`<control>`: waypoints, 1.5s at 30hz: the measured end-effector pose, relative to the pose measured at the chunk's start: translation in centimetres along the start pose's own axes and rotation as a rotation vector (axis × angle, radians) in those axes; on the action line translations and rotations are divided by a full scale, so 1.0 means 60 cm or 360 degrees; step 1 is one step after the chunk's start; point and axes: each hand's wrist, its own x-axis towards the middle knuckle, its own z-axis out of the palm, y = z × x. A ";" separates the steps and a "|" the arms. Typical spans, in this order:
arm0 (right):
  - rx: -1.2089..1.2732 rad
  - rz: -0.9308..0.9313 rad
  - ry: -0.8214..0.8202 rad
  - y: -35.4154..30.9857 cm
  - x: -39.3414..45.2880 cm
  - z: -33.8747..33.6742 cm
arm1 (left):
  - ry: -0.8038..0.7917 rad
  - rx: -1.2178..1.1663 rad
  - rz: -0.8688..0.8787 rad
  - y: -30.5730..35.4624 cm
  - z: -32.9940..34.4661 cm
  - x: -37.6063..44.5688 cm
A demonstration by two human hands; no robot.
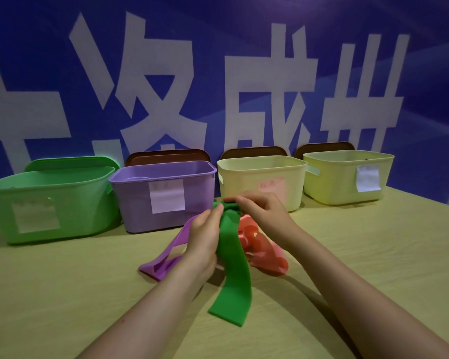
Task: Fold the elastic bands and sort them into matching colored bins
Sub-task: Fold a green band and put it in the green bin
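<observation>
A flat green elastic band [231, 268] trails toward the lower centre, its far end pinched by the left hand [205, 234] and right hand [263, 212]. Purple [163, 257] and coral [265, 252] bands lie unfolded beside it. The green plastic bin [62, 203] waits mid-left, so sorting looks barely begun.

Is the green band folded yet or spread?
Mostly spread: both hands, left hand and right hand, pinch the green band top; the rest trails flat.

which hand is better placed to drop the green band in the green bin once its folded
Left, probably. The left hand already holds the green band, and the green bin sits far left. The right hand would have to cross over.
</observation>
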 end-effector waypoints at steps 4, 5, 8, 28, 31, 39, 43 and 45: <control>0.0073 0.0161 0.0077 0.004 0.002 0.004 | -0.0067 0.0152 0.0139 -0.005 -0.004 0.009; 0.0054 0.0193 0.0069 0.006 0.002 0.005 | -0.0078 0.0201 0.0162 -0.006 -0.005 0.009; -0.0033 0.0191 0.0083 0.012 0.003 0.006 | -0.0108 0.0407 0.0289 -0.007 -0.009 0.006; -0.0254 -0.0071 0.0291 0.009 0.002 0.023 | -0.0072 0.0141 0.0261 -0.001 -0.016 0.014; -0.0158 0.0004 0.0293 0.009 0.001 0.026 | -0.0065 0.0044 0.0088 -0.004 -0.015 0.012; 0.0029 0.0036 0.0287 0.000 0.000 0.026 | -0.0106 0.0118 0.0027 -0.004 -0.012 0.011; 0.0041 0.0063 0.0232 0.001 -0.001 0.027 | -0.0085 0.0121 0.0096 -0.004 -0.015 0.012; 0.0095 0.0082 0.0198 -0.001 -0.002 0.026 | -0.0110 0.0092 0.0127 -0.003 -0.016 0.011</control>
